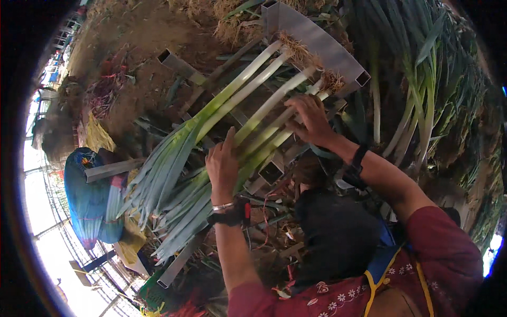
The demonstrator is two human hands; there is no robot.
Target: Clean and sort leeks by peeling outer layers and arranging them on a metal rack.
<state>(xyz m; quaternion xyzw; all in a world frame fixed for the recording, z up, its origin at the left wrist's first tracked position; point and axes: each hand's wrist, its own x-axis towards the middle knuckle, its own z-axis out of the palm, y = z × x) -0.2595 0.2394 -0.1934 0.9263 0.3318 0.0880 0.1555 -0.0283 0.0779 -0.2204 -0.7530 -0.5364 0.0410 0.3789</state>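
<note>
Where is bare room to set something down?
Bare brown soil lies at upper left, between the reddish strands and tan clumps. Crowded: leeks beneath the left hand and right hand, and the leek pile at right.

Smooth, glossy stalks (pixel 272 105) and rough, fibrous roots (pixel 298 54) are shown on the leeks (pixel 222 116); above the leeks, smooth, dull metal is seen in a bar (pixel 317 33).

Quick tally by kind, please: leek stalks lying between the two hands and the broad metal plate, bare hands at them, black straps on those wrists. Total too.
Leek stalks: 5 that I can make out; others could be hidden
Bare hands: 2, the left hand and the right hand
Black wrist straps: 2, one per wrist
Total: 9 visible
</note>
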